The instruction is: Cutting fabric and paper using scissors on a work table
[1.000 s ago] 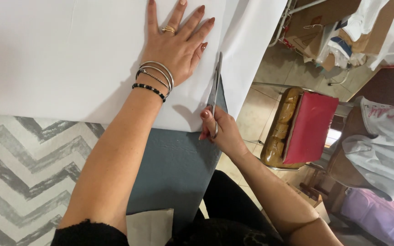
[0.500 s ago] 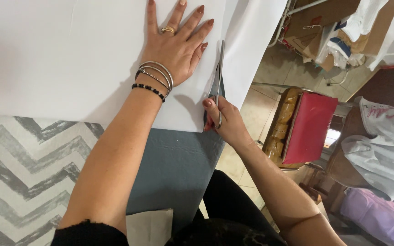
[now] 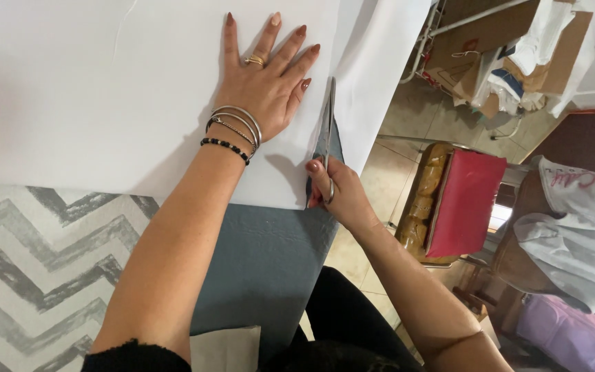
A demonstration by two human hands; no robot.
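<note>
A large white sheet (image 3: pixel 105 89) lies across the table. My left hand (image 3: pixel 266 79) rests flat on it, fingers spread, with a ring and several bracelets at the wrist. My right hand (image 3: pixel 339 193) grips a pair of metal scissors (image 3: pixel 328 131) at the sheet's near edge. The blades point away from me along a cut, just right of my left hand. A narrower white strip (image 3: pixel 380 69) lies to the right of the blades.
A grey-blue cloth (image 3: pixel 263 262) and a grey zigzag cloth (image 3: pixel 36 269) cover the table near me. To the right, on the tiled floor, stand a chair with a red cushion (image 3: pixel 466 200), cardboard boxes (image 3: pixel 490 34) and white and purple fabric (image 3: pixel 573 234).
My right hand and the scissors have moved forward along the cut, farther into the white sheet. My left hand has stayed flat in place.
</note>
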